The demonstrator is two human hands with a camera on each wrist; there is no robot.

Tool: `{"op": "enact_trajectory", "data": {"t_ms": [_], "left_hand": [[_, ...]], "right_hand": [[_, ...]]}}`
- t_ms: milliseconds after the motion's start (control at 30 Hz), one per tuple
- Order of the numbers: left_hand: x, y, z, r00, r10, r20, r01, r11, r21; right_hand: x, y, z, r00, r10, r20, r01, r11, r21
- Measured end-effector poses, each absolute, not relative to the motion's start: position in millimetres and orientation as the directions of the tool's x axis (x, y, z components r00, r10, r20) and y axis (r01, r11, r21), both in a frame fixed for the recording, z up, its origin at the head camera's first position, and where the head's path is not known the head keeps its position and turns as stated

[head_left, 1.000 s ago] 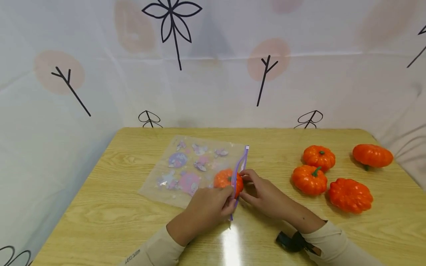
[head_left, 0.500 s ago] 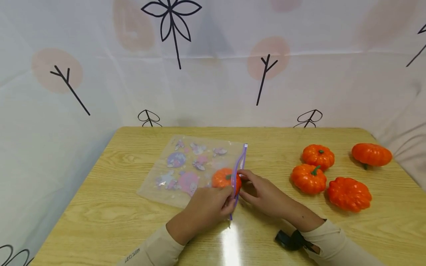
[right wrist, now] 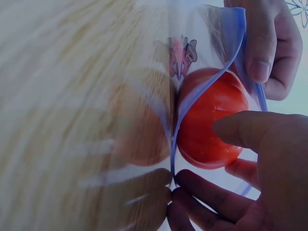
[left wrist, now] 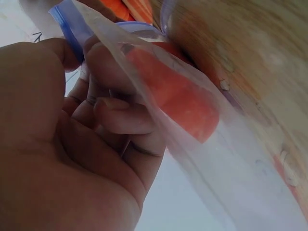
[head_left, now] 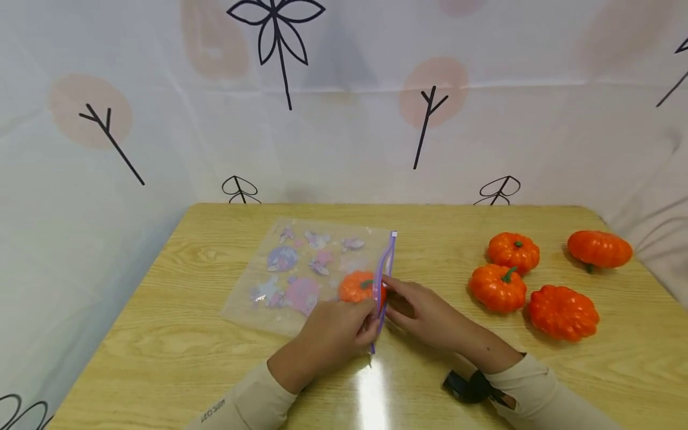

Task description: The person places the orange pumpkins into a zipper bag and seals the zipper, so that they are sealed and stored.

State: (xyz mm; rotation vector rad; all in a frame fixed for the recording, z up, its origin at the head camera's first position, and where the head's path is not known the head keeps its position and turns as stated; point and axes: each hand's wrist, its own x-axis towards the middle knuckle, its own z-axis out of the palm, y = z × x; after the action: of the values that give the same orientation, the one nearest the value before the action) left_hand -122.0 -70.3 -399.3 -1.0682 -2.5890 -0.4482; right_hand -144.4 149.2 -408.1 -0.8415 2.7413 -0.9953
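A clear zip bag [head_left: 344, 234] with pastel prints and a purple zip edge lies on the table, its mouth facing right. My left hand [head_left: 333, 331] pinches the near part of that edge. Just inside the mouth sits an orange toy pumpkin [head_left: 355, 286] with a green stem. At the opening, my right hand [head_left: 430, 313] holds the pumpkin's outer side between thumb and fingers. In the right wrist view the thumb lies on the pumpkin [right wrist: 207, 144], with other fingertips low by the table. Through the film, the pumpkin [left wrist: 187, 106] shows beside my curled left fingers in the left wrist view.
To the right stand several more orange pumpkins: a back one [head_left: 513, 252], one with an upright stem [head_left: 498, 289], a front one [head_left: 564, 313] and one on its side [head_left: 599, 249]. A black device [head_left: 466, 387] is at my right wrist. Printed cloth [head_left: 344, 149] hangs behind the table.
The pumpkin has slid slightly left, deeper into the bag, with my right fingertips following it. My left hand keeps its pinch on the edge. The whole view has shifted slightly.
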Motion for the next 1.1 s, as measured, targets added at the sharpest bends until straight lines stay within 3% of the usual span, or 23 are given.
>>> {"op": "enact_trajectory", "data": {"t_ms": [367,700,1100], "left_hand": [[-120.6,-70.5,-398.1,-0.703,0.628,0.333,0.703,0.684,0.193],[-120.4,-70.2,-398.3,-0.706,0.635,0.315,0.701,0.689,0.182],[-120.4,-70.3,-398.3,-0.72,0.622,0.306,0.689,0.693,0.212]], "right_hand": [[-143.0,148.6,-408.8,-0.844,-0.531,0.071,-0.458,0.647,-0.609],[-144.7,146.8,-410.5,-0.856,-0.515,0.043,-0.392,0.593,-0.703],[-144.7,148.2,-407.0,-0.842,-0.537,0.053,-0.422,0.595,-0.685]]}}
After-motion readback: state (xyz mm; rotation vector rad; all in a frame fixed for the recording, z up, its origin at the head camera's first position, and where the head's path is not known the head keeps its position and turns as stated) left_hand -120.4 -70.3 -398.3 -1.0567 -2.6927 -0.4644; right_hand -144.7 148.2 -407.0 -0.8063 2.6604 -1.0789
